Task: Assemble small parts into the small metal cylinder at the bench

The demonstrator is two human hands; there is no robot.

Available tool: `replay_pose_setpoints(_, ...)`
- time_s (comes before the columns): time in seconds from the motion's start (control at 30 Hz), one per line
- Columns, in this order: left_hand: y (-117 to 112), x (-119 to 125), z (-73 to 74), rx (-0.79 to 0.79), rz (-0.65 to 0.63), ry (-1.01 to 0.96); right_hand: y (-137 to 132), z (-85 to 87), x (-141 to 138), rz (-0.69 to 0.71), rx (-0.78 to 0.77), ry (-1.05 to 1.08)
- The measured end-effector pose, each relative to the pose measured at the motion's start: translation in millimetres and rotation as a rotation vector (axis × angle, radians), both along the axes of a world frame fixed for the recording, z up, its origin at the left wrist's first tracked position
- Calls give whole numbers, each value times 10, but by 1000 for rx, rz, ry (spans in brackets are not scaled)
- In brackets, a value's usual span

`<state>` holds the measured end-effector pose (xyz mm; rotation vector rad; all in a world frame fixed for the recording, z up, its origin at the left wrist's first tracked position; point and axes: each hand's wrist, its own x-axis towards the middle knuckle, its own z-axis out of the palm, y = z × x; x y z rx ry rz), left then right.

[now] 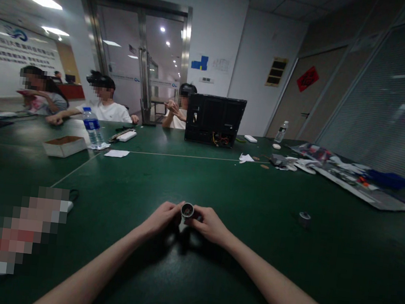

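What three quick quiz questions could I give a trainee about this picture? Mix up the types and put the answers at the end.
1. True or false: the left hand and the right hand both hold the round hollow piece.

2. Which of these stands just right of the open box?
A. the black case
B. the blue-capped bottle
C. the red diamond sign

3. Fill in the blank: the loose gray piece on the green table lies nearer to the ____ hand.

Key: 1. True. 2. B. 3. Right.
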<state>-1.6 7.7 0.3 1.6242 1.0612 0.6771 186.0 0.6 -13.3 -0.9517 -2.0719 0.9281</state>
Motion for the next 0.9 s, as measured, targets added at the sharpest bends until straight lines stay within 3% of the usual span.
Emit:
replay_pose_setpoints(0.23,47,-4,39,160,38,-105,20,-10,3,-28,-3,-29)
replay_pose_setpoints(0.4,54,-28,19,12,68,-197,45,-28,47,-141,98,-188)
replay_pose_setpoints(0.57,65,-39,-19,-68,25,-84,40,24,105,-192,265,-307)
replay_pose_setpoints(0.73,65,-37,-34,-55,-24,-31,21,74,114,-196,301,-310)
replay_pose_setpoints(0.9,53,-61,0,-86,-48,-182,32,76,101,-188,249,-170)
